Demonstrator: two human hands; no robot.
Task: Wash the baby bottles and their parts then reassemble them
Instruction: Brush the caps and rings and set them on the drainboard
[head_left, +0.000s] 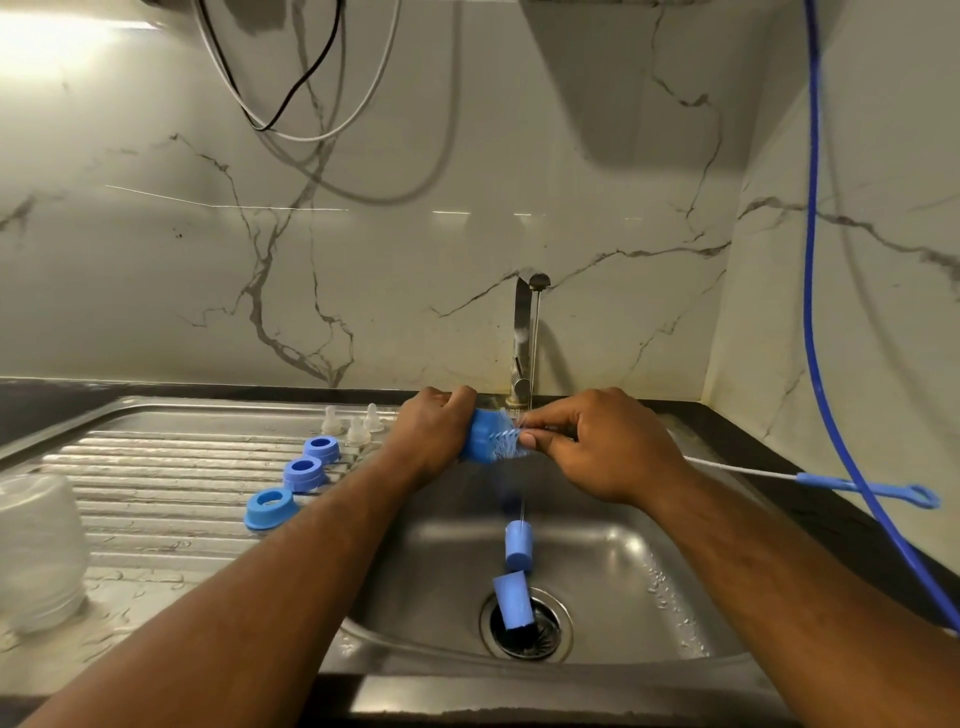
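Text, labels, brand marks, numbers, signs: none legible on any surface in view.

I see three blue rings (303, 472) left of the silver-grey sink (623, 571), two blue caps (518, 545) inside it, a white, grey-veined marble wall (415, 234) behind it, and a black desk (31, 410) around it.
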